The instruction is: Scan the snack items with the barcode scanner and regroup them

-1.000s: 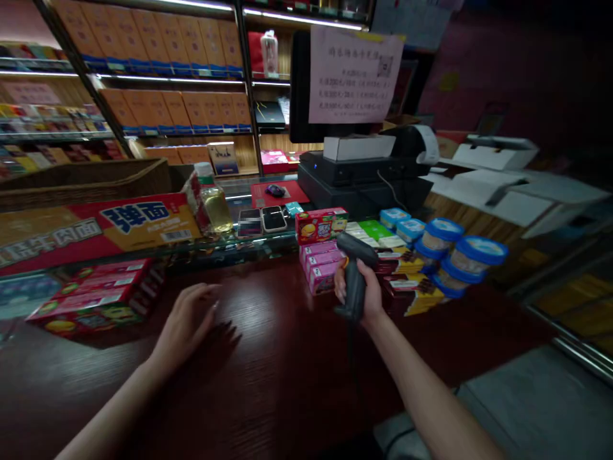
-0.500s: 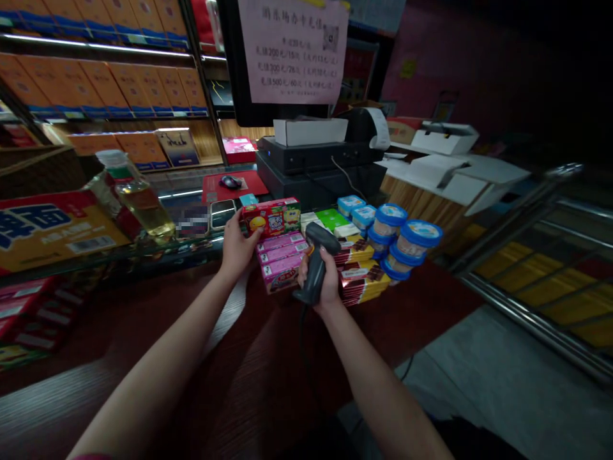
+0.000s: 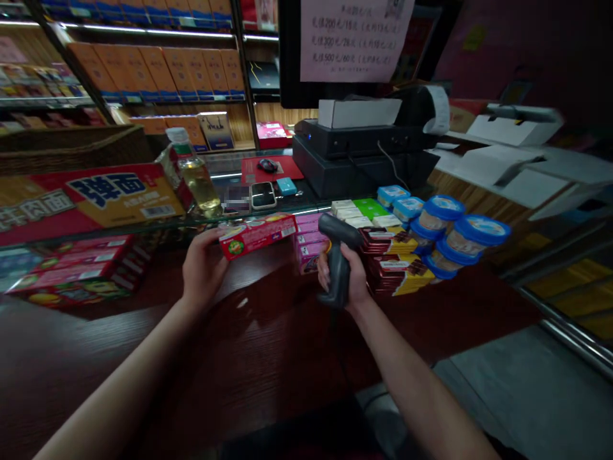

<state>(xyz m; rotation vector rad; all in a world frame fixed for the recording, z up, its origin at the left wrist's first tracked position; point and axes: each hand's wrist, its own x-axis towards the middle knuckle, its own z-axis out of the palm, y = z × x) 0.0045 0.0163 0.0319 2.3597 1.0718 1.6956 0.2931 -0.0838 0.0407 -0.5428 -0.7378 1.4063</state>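
Head view, directed down over a dark wooden counter. At the left of centre, my left hand was partly closed on the left end of a red box, with my fingers at the upper edge and my thumb beneath. The box lay lengthwise across the middle of the frame, its right end tilted slightly upward and touching or overlapping a group of pink boxes; which of the two, I could not tell. Just right of centre, my right hand was curled around the grip of a black handheld scanner, its head uppermost and its cable hanging below.

Right of the scanner stood stacked brown-and-yellow packets, bordered at centre right by tubs with blue lids. Above the packets in the frame lay a green pack among white ones. At the left, a bundle of red boxes rested in front of a printed carton; a bottle of pale yellow liquid stood at the carton's right end. Between the bottle and the scanner, higher in the frame, were a phone, a small blue box and a mouse on a red mat. Orange boxes lined the shelves at upper left.
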